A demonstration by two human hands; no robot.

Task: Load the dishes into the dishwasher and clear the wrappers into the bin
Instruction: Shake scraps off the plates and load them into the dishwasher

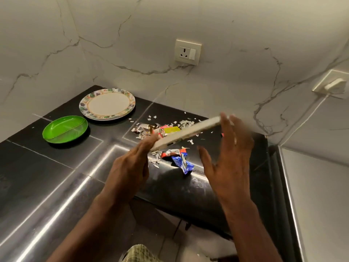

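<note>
black countertop [47,167], marble-veined wall [226,35], wall socket [188,52], plugged adapter [334,86] to the right

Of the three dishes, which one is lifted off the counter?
The white plate, seen edge-on and tilted, between the left hand and right hand. The green dish and the flower-rimmed plate lie flat on the counter.

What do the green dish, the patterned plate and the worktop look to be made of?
The green dish looks like glossy moulded plastic: uniformly bright colour, with a moulded ridge dividing it. The patterned plate could be melamine or glazed ceramic; its printed rim and smooth sheen fit both. The worktop appears to be polished black stone, mirroring light in streaks.
</note>
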